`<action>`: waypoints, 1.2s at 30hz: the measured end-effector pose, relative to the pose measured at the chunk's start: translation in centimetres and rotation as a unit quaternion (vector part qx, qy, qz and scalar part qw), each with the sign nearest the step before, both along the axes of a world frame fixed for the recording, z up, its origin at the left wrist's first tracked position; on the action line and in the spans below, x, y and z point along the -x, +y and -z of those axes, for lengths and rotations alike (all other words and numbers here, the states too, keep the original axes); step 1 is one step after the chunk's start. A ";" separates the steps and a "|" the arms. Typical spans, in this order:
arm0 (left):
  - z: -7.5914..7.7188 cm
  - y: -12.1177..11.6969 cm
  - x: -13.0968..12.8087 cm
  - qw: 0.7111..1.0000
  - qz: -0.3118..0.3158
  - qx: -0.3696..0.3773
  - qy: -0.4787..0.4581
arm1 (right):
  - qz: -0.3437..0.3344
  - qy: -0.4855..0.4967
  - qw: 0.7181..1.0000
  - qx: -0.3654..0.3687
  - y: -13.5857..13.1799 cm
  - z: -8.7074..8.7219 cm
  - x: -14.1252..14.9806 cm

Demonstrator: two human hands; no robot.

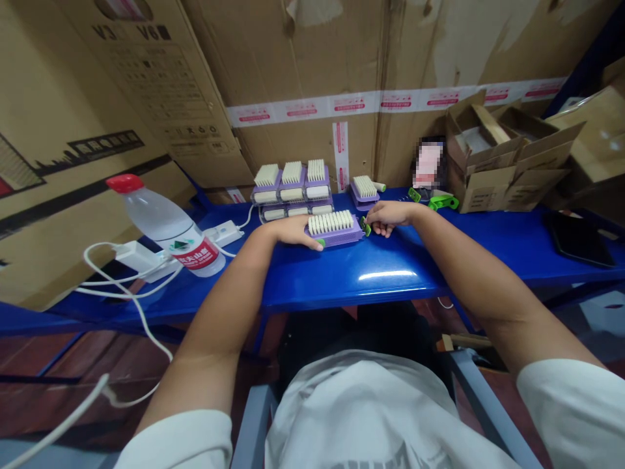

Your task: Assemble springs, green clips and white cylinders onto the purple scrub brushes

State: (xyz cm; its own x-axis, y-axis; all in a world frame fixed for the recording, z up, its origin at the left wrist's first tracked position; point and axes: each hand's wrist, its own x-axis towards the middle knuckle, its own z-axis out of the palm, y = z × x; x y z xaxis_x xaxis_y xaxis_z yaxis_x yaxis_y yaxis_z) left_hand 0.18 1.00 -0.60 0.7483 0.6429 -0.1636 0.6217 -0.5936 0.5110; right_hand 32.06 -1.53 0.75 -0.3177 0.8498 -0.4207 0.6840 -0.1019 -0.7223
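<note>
A purple brush with white bristles (334,227) lies bristles-up on the blue shelf (390,267). My left hand (293,231) grips its left end, fingers curled around it. My right hand (388,217) is closed at the brush's right end, pinching a small green part (366,226). Behind them stands a stack of similar purple brushes (293,189). One more purple brush (365,189) rests alone to the right of the stack.
A water bottle (168,228) lies on its side at left, beside a white power strip (224,232) and cables (122,280). Green tools (439,200) and open cardboard boxes (508,163) sit at right, a dark tablet (579,241) further right. Cardboard sheets form the back wall.
</note>
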 end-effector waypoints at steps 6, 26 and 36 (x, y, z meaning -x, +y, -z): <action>0.0 0.0 0.1 1.000 -0.014 0.004 -0.002 | -0.006 0.002 1.000 -0.002 0.2 0.2 -0.1; 0.0 -0.1 0.0 1.000 -0.002 0.008 -0.018 | -0.007 -0.002 1.000 -0.007 0.3 0.2 -0.1; 0.1 0.0 0.0 1.000 -0.002 0.006 -0.015 | -0.003 -0.007 1.000 -0.012 -0.1 0.0 0.1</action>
State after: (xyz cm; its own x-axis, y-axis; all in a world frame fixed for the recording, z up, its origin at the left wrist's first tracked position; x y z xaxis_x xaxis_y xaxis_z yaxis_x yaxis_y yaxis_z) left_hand 0.16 0.98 -0.66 0.7498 0.6447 -0.1492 0.6090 -0.5842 0.5365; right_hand 31.91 -1.65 0.78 -0.3167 0.8575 -0.4053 0.6945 -0.0813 -0.7148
